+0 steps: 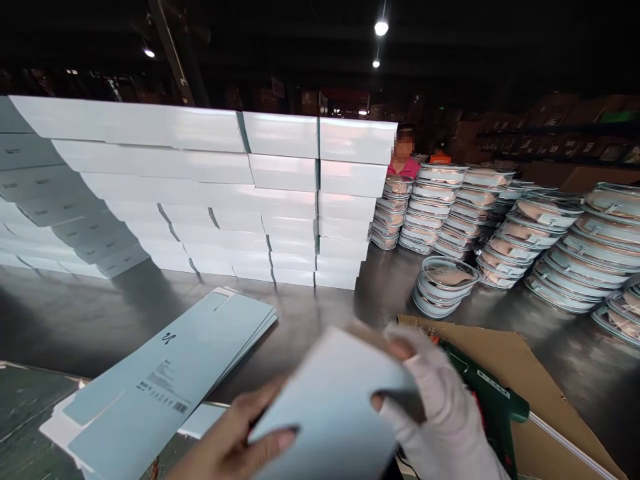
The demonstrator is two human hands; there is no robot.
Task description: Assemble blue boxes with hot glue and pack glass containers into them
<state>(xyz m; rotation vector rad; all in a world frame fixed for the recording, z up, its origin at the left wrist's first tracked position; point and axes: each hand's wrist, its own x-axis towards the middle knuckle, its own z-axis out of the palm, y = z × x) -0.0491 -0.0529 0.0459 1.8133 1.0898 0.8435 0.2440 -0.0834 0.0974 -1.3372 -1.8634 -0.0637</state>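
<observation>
One camera, worn on the person's head, gives the only view; it looks forward and down across a metal tabletop (325, 310), from behind the person's own hands; the left hand (250, 423) and the right hand (440, 407) come in from the bottom edge, very near the lens, with a light-blue box (335, 400) between them at lower centre; a wall of white boxes (280, 213), seen face-on, stands farther off, from the left to the centre; stacked round clear containers (540, 223) recede at right; ceiling lamps (381, 28) show far off at the top.
</observation>
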